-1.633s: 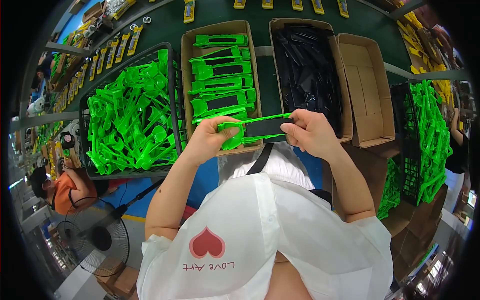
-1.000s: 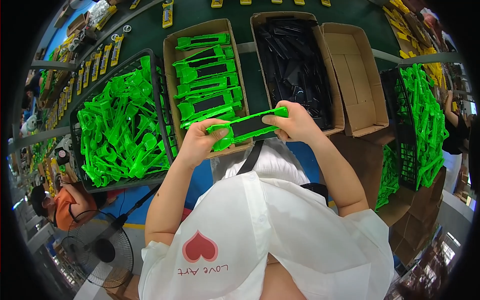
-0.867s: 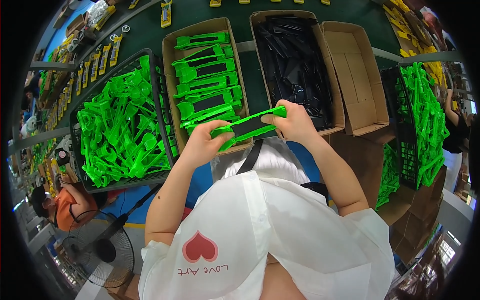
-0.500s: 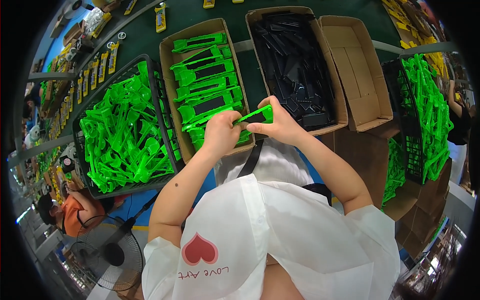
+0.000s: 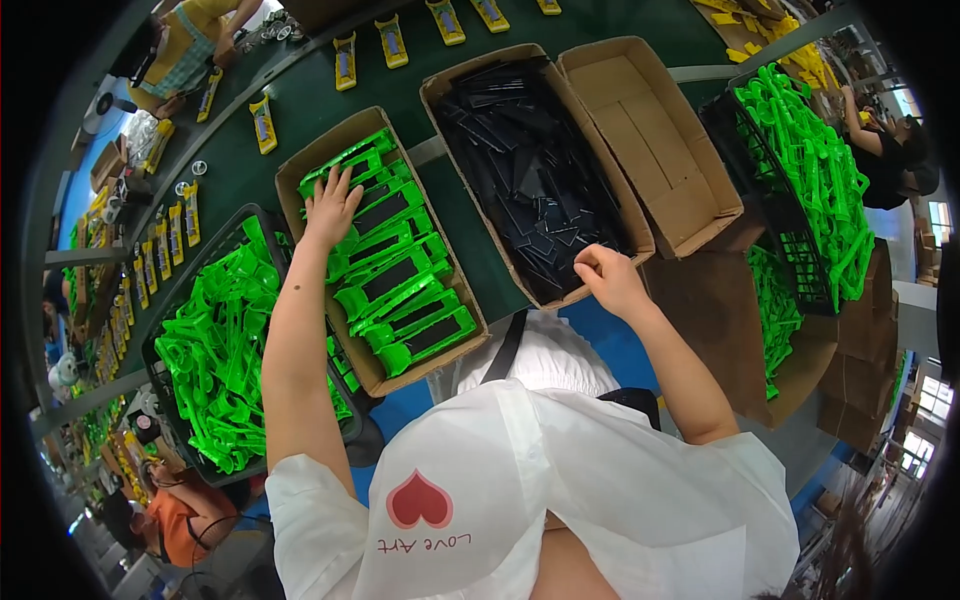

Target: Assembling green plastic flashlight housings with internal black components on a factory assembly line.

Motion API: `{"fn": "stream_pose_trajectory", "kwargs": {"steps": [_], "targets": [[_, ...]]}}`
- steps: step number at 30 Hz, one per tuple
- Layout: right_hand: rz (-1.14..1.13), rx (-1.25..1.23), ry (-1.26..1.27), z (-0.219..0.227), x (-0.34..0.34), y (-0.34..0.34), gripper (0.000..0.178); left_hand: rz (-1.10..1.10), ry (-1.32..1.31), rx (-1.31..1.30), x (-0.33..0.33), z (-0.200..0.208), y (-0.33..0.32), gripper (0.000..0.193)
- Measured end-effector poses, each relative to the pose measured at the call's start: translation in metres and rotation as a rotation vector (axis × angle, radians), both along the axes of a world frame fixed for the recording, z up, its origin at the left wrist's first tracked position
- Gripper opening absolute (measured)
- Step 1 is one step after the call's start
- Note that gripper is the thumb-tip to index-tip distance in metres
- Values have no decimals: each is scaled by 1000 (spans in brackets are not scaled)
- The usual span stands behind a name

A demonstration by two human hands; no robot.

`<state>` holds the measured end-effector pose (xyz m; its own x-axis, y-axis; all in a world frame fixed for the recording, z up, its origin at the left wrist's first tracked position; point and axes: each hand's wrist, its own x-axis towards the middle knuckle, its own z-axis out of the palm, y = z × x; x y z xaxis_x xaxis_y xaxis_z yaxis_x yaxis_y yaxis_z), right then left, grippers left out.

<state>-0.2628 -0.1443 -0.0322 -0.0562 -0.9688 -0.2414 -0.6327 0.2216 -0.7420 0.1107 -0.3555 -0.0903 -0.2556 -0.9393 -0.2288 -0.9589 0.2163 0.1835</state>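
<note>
Fingers spread, my left hand (image 5: 333,207) rests on the far end of a row of green plastic frames (image 5: 385,210) in a cardboard box (image 5: 470,345). Several of these frames have a dark flat plate set in them. My right hand (image 5: 614,282) is over the near right edge of a second cardboard box (image 5: 640,238), which is full of thin black plates (image 5: 520,150). Its thumb and fingers are drawn together in a pinch. Whether a plate is between the fingertips cannot be made out.
Black crates of loose green frames stand at left (image 5: 215,360) and right (image 5: 810,180). An open cardboard box (image 5: 655,140) adjoins the black plates. Yellow parts (image 5: 393,42) line the green table's far side. Other people (image 5: 195,45) work at far left, lower left and right.
My hands have moved apart. The green frame they held together is out of them. My left hand has reached to the box's far end, and my right hand has moved to the black plates.
</note>
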Motion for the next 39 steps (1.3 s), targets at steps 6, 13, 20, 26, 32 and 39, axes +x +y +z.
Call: {"fn": "stream_pose_trajectory", "kwargs": {"steps": [6, 13, 20, 26, 32, 39], "targets": [[90, -321, 241, -26, 38, -42, 18, 65, 365, -524, -7, 20, 52, 33], [190, -95, 495, -40, 55, -89, 21, 512, 691, -742, -2, 72, 148, 35], [8, -1, -24, -7, 26, -64, 21, 867, 119, -669, 136, 40, 199, 33], [5, -56, 40, 12, 27, -61, 25, 639, 188, -698, 141, 40, 157, 13], [-81, -9, 63, 2, 25, -50, 27, 645, 90, -780, 120, 25, 66, 57], [-29, -62, 28, -18, 37, -38, 30, 566, 89, -411, 191, -34, 37, 39]]}}
